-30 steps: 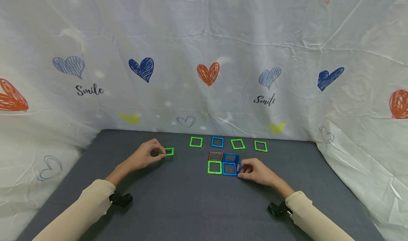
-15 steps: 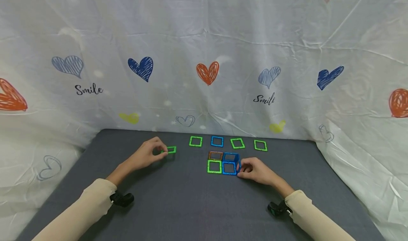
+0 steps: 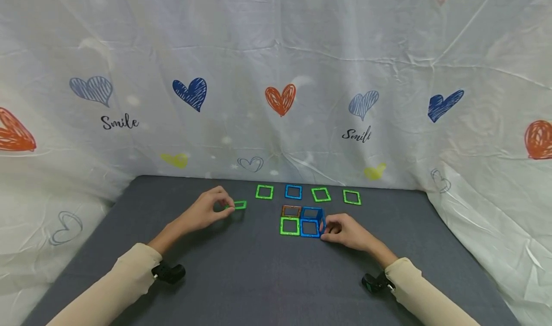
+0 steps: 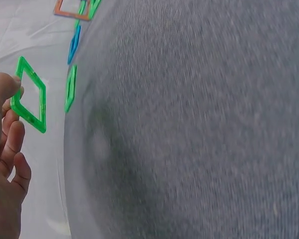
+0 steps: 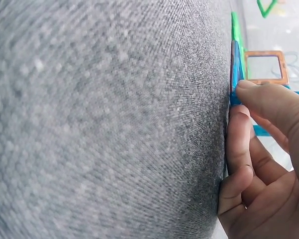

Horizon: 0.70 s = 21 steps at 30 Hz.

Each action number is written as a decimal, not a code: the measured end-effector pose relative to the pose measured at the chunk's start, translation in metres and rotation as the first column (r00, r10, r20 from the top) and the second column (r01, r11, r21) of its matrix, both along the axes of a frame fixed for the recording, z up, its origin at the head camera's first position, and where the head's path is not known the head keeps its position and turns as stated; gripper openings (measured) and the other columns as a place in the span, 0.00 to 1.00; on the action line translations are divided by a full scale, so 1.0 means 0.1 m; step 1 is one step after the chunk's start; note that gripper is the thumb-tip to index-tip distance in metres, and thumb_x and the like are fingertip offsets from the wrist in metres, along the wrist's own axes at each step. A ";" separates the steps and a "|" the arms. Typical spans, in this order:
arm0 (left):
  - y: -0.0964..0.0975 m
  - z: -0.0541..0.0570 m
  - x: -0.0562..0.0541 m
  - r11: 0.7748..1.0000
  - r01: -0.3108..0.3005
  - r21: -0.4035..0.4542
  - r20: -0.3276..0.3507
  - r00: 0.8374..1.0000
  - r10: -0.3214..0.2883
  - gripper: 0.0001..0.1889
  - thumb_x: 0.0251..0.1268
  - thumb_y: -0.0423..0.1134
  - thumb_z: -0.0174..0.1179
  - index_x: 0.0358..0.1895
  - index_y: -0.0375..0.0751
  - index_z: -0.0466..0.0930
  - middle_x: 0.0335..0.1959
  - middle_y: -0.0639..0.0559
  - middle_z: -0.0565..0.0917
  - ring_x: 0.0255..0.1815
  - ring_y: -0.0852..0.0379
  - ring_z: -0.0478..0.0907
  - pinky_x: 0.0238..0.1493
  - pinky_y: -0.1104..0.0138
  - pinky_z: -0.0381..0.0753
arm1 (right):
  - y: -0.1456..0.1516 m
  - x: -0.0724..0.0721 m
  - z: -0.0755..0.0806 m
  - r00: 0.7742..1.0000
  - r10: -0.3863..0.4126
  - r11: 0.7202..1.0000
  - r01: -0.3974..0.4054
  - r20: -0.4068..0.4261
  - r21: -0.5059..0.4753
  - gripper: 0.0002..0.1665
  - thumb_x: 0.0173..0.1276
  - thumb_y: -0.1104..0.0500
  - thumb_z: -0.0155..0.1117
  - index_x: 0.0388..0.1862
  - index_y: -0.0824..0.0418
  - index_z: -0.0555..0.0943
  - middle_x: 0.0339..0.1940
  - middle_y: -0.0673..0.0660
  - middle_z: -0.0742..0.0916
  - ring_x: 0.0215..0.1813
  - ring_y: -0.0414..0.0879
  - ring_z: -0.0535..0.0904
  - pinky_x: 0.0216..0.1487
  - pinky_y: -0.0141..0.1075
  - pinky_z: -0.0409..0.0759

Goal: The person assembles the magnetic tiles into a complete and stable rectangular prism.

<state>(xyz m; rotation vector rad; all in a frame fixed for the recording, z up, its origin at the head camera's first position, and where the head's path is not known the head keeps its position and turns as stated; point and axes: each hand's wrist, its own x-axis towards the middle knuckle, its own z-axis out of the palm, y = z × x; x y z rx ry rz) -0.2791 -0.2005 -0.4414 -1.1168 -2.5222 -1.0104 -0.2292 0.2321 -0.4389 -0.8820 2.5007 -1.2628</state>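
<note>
While the right hand (image 3: 345,231) pinches an upright blue tile (image 3: 321,219) on the part-built cluster, the left hand (image 3: 204,211) grips a green tile (image 3: 239,204); four loose tiles beyond both hands remain unused.

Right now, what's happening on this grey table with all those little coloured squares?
A person is handling square frame tiles on a grey table. The left hand pinches a green tile, lifted off the surface. The right hand holds an upright blue tile at the edge of a small cluster of tiles. Four loose tiles lie in a row behind it.
</note>
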 end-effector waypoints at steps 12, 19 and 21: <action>0.23 0.08 0.11 0.998 0.061 0.002 0.049 0.997 -0.061 0.04 0.68 0.33 0.69 0.40 0.48 0.85 0.41 0.58 0.75 0.40 0.55 0.78 0.43 0.58 0.81 | -0.01 0.05 0.06 1.000 0.028 0.999 -0.028 -0.007 -0.017 0.03 0.68 0.74 0.68 0.36 0.70 0.81 0.30 0.64 0.84 0.27 0.51 0.78 0.30 0.31 0.74; 0.33 0.08 0.16 0.995 0.102 0.016 0.048 0.994 -0.103 0.02 0.72 0.35 0.65 0.41 0.46 0.87 0.39 0.57 0.73 0.39 0.60 0.75 0.37 0.56 0.79 | -0.01 0.05 0.08 0.999 0.029 0.999 -0.030 -0.012 -0.020 0.04 0.67 0.74 0.68 0.36 0.69 0.81 0.30 0.63 0.84 0.27 0.50 0.78 0.30 0.32 0.74; 0.35 0.08 0.18 0.994 0.109 0.020 0.049 0.993 -0.110 0.02 0.73 0.36 0.65 0.41 0.45 0.87 0.38 0.57 0.73 0.38 0.60 0.75 0.35 0.58 0.78 | -0.02 0.05 0.09 0.999 0.035 0.999 -0.035 -0.014 -0.024 0.04 0.67 0.74 0.69 0.35 0.69 0.81 0.30 0.63 0.84 0.27 0.49 0.77 0.29 0.32 0.74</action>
